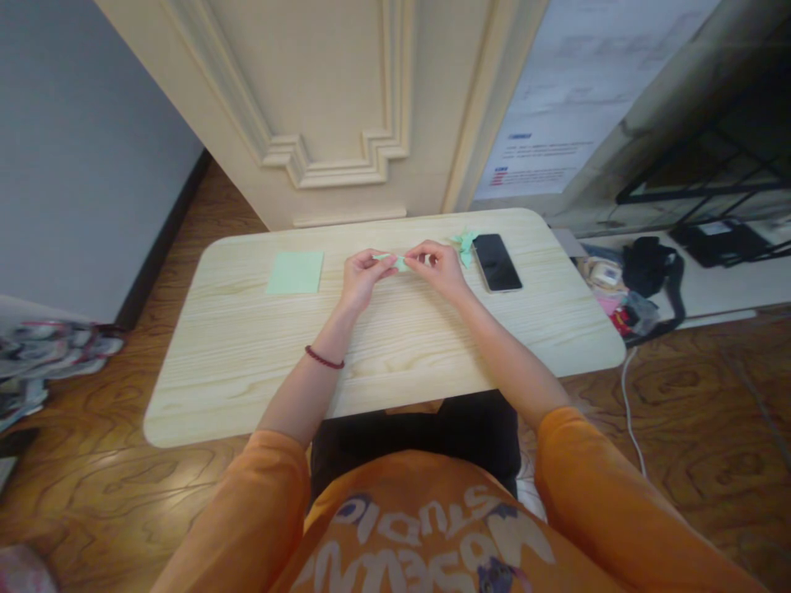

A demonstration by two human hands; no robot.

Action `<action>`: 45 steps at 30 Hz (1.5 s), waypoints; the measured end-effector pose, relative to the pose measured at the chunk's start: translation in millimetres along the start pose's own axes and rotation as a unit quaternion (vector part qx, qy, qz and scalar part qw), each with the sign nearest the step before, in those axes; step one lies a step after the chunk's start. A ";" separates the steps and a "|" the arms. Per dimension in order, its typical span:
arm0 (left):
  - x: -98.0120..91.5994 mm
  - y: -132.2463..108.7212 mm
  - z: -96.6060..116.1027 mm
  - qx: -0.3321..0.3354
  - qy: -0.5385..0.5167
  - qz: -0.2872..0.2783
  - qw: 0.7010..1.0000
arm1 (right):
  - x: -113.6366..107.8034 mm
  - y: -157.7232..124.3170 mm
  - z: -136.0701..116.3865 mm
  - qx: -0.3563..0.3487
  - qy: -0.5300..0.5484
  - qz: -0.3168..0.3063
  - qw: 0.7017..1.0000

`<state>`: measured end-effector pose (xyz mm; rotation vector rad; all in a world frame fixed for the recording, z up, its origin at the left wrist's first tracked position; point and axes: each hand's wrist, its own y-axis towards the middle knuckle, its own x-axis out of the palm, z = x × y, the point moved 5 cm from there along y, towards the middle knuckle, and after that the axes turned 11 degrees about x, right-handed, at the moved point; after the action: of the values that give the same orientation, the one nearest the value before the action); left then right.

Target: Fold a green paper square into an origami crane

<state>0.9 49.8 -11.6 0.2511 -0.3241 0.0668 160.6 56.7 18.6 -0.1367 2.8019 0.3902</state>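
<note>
L hand (362, 276) & R hand (437, 268) were together, pinching sm. folded mint paper (400, 263) over light wood desk (395, 362) | flat mint sheet (295, 273) lay to L | folded green pc. (465, 247) by phone (497, 262)

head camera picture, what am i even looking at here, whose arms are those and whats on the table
No machine here, just a person working with bare hands. This single picture comes from a camera worn on their head, looking forward and down, so you see their own arms and orange top from above. Their left hand and right hand together hold a small piece of green paper between the fingertips. On the table lie a flat green sheet, a folded green paper shape and a phone. The left wrist wears a dark red bead bracelet.
</note>
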 end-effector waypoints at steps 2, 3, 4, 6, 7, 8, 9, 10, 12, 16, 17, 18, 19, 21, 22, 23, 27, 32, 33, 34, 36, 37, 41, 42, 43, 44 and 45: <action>0.7 -0.1 0.8 0.000 -0.002 -0.005 1.000 | -0.2 -0.5 -0.9 -0.002 0.005 -0.002 1.000; 0.9 -0.1 1.4 -0.001 -0.003 -0.006 1.000 | -0.2 -0.8 -1.3 -0.003 0.007 -0.003 1.000; 1.1 -0.1 2.0 -0.001 -0.004 -0.008 1.000 | -0.2 -1.0 -1.6 -0.003 0.008 -0.004 1.000; 1.5 0.1 3.1 -0.001 -0.004 -0.012 1.000 | 0.0 -1.3 -1.8 0.000 0.009 -0.006 1.000; 1.7 0.2 3.6 0.000 -0.003 -0.014 1.000 | 0.1 -1.2 -1.5 0.004 0.009 -0.006 1.000; 1.9 0.4 3.7 0.000 -0.002 -0.017 1.000 | 0.4 -0.9 -0.9 0.009 0.010 -0.006 1.000; 2.0 0.5 3.7 -0.001 -0.001 -0.019 1.000 | 0.9 -0.5 0.0 0.017 0.012 -0.007 1.000; 2.2 0.7 3.5 -0.001 0.000 -0.020 1.000 | 1.4 0.0 1.3 0.026 0.015 -0.007 1.000; 2.8 0.7 2.9 -0.005 -0.001 -0.023 1.000 | 2.3 1.1 4.2 0.046 0.026 -0.004 0.999; 3.8 0.1 4.7 0.007 0.011 -0.020 1.000 | 2.5 2.4 9.4 0.079 0.047 0.017 0.996; 3.6 0.0 6.4 0.018 0.025 -0.016 0.999 | 2.9 2.4 10.1 0.085 0.049 0.017 0.995; 3.5 -0.1 8.1 0.029 0.042 -0.015 0.999 | 3.5 2.2 10.5 0.089 0.050 0.014 0.995; 3.6 -0.1 9.7 0.038 0.061 -0.018 0.997 | 4.0 2.0 10.5 0.092 0.050 0.010 0.994; 4.4 -0.2 11.4 0.045 0.093 -0.032 0.994 | 4.9 1.6 9.7 0.093 0.051 0.002 0.994; 4.6 -0.2 11.6 0.044 0.101 -0.038 0.993 | 4.9 1.5 9.3 0.093 0.054 0.000 0.994; 4.5 0.0 11.5 0.041 0.106 -0.041 0.993 | 4.9 1.5 8.9 0.094 0.059 -0.003 0.994; 2.2 0.6 10.7 0.043 0.090 -0.024 0.995 | 3.2 1.9 8.8 0.108 0.091 -0.012 0.990; 1.9 -0.1 10.1 0.055 0.065 -0.011 0.996 | 2.0 1.3 9.1 0.124 0.123 -0.019 0.984; 2.1 -0.3 10.3 0.058 0.064 -0.009 0.996 | 2.2 1.0 9.2 0.125 0.129 -0.018 0.984; 2.2 -0.4 10.7 0.061 0.063 -0.007 0.996 | 2.5 0.7 9.2 0.126 0.134 -0.017 0.983; 2.6 -0.5 11.5 0.066 0.061 -0.004 0.996 | 3.0 0.4 9.5 0.125 0.140 -0.012 0.982; 2.7 -0.4 11.7 0.067 0.062 -0.004 0.996 | 3.1 0.4 9.7 0.125 0.141 -0.009 0.982; 2.4 0.2 12.3 0.075 0.081 -0.006 0.994 | 3.1 1.0 11.1 0.125 0.142 -0.001 0.982; 2.3 0.2 12.9 0.080 0.090 -0.007 0.993 | 2.9 1.1 11.3 0.125 0.143 0.001 0.982; 2.3 0.1 13.8 0.086 0.099 -0.008 0.991 | 2.6 1.1 11.2 0.126 0.144 0.002 0.982; 2.3 0.0 14.9 0.092 0.109 -0.009 0.990 | 2.3 1.0 10.9 0.126 0.147 0.004 0.981; 2.4 -0.3 16.1 0.096 0.118 -0.010 0.988 | 2.1 0.8 10.3 0.126 0.149 0.004 0.981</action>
<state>-1.7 45.5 3.9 0.4342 -0.0798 0.1075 161.4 60.3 8.7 -0.1364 3.1176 0.0106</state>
